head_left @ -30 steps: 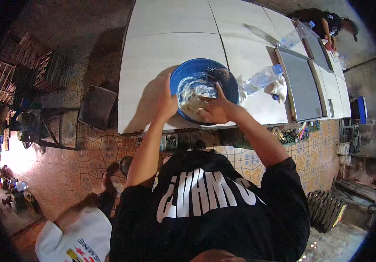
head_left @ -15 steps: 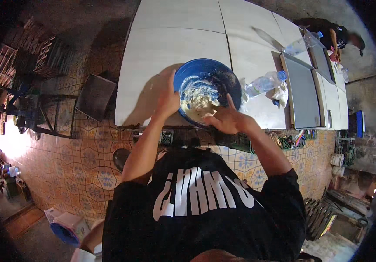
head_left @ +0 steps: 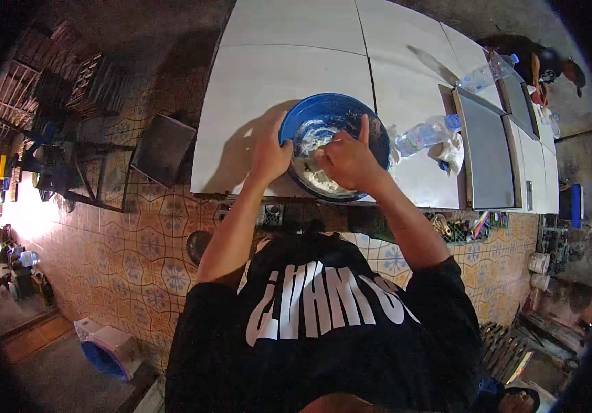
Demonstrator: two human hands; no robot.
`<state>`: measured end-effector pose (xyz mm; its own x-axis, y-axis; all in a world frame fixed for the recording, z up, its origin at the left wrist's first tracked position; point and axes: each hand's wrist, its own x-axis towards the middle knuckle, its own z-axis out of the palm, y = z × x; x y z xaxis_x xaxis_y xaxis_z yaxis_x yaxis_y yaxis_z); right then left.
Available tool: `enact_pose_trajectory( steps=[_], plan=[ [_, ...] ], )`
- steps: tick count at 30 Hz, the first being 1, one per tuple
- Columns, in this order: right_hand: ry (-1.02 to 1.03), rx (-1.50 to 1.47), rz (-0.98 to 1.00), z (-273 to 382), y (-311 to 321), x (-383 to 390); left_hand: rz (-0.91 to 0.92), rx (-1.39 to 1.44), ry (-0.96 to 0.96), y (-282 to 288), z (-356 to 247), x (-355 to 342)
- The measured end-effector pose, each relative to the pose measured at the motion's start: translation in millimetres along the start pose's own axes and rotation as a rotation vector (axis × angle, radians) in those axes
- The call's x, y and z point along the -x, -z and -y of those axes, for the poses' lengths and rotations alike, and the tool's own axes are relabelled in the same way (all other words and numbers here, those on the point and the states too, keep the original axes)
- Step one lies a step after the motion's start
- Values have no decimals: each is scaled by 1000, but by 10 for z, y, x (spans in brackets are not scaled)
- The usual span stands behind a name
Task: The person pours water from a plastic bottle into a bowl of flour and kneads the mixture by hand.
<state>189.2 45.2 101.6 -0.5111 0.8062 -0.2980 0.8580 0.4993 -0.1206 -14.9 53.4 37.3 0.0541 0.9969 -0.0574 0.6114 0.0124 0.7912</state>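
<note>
Blue plastic bowl [head_left: 334, 104] sitting near the front edge of the white desk [head_left: 268, 76], right in front of the person, and it's tipped a bit in view so you can see down its inside wall. Left hand [head_left: 271, 155] is clamped on the bowl's left rim, thumb hooked over the lip, fingers round the outside. Right hand [head_left: 351, 164] is the one that's changed: half a second ago it was low by the near right rim, and now it's further in over the middle, fingers curled, with one digit sticking up. Can't tell if those fingers are pinched on anything, since the knuckles hide their tips. So the whitish, floury-looking mix [head_left: 325, 183] is partly covered now, showing mostly as a lumpy patch along the near side plus white smears on the far wall. Seems to mean the kneading or stirring has shifted toward the centre, with plenty of loose stuff yet to be worked in, imo. Left hand's grip looks about the same as before, so the bowl's kept steady. Just right of the bowl there's a clear blue-capped bottle [head_left: 423, 135] lying down, then a grey tray [head_left: 487, 148].
</note>
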Motion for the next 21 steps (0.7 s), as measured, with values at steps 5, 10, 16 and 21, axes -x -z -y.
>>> enact_pose_trajectory(
  steps=[5, 10, 16, 21],
  plan=[
    [165, -46, 9, -55, -436, -129, -111, 2, 4, -117, 192, 69],
    [260, -10, 159, -2, -389, -96, -193, -111, -44, -168, 119, 101],
    [217, -92, 273, -287, -239, 177, -115, -36, 69, -129, 46, 87],
    [184, -250, 197, -560, -113, 275, -216, -62, 46, -118, 112, 131]
  ],
)
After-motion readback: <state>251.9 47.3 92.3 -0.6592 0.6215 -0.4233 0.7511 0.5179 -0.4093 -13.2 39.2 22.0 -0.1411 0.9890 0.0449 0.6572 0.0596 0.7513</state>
